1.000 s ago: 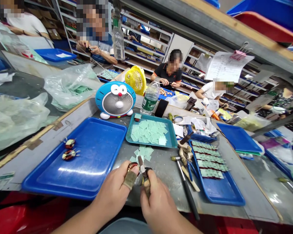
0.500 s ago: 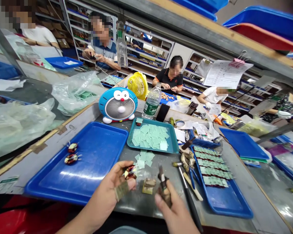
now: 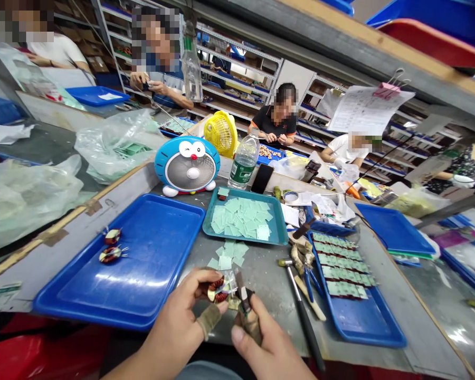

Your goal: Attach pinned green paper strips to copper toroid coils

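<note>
My left hand [image 3: 190, 311] is closed, pinching a copper-wound toroidal coil [image 3: 217, 290] between thumb and fingers, its wire leads pointing right. A brown wrap covers part of the thumb. In my closed right hand [image 3: 261, 330] is a knife-like tool [image 3: 243, 296] with a flat metal blade and a wrapped handle. Its blade stands upright close to the coil's leads; whether they touch I cannot tell. A small block [image 3: 233, 303] on the bench shows partly behind my hands. Green insulating cards [image 3: 228, 253] lie loose just beyond them.
At left, a blue tray [image 3: 154, 237] holds two coils [image 3: 111, 254]. A teal tray [image 3: 277, 221] of green cards lies ahead, with a cartoon-faced fan [image 3: 187, 166] and bottle [image 3: 243, 161] behind. On the right are a hammer [image 3: 301, 306], pliers [image 3: 312, 282] and a blue tray [image 3: 374, 322] of carded coils.
My right hand has brought the knife-like tool leftward, up to the coil. The coil stays in my left hand, turned slightly, its leads now pointing toward the blade.
</note>
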### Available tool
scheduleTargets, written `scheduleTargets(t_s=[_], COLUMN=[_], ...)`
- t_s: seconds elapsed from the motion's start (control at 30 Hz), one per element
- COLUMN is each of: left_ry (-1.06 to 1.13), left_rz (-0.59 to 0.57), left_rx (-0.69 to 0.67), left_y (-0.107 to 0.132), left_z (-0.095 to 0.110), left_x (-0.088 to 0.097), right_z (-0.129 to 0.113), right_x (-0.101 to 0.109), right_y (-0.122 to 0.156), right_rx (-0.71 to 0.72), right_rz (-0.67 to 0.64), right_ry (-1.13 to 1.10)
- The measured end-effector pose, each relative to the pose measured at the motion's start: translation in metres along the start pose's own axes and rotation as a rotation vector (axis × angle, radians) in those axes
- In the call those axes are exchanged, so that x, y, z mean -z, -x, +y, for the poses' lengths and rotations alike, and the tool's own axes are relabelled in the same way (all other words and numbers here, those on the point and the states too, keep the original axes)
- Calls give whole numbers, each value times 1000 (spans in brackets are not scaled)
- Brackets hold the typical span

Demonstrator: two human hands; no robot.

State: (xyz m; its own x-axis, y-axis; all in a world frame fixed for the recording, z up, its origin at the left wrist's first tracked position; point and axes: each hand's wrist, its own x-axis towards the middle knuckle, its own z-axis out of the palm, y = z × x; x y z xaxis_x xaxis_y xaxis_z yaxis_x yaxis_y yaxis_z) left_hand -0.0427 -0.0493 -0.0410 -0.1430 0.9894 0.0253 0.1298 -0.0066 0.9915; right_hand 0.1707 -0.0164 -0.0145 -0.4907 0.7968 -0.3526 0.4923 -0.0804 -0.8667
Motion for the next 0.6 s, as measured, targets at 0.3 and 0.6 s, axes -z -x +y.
scheduleTargets(t_s=[0.3,0.6], left_ry=[192,-222], left_rz=[-199,-382], left_rx=[124,77], left_y=[2,-5], left_z=[13,32], left_x=[-3,5], right_z=[-7,-3], right_x=[-11,-14], right_y=[-3,-2], right_rx=[164,118], right_rz=[41,17], right_ry=[78,157])
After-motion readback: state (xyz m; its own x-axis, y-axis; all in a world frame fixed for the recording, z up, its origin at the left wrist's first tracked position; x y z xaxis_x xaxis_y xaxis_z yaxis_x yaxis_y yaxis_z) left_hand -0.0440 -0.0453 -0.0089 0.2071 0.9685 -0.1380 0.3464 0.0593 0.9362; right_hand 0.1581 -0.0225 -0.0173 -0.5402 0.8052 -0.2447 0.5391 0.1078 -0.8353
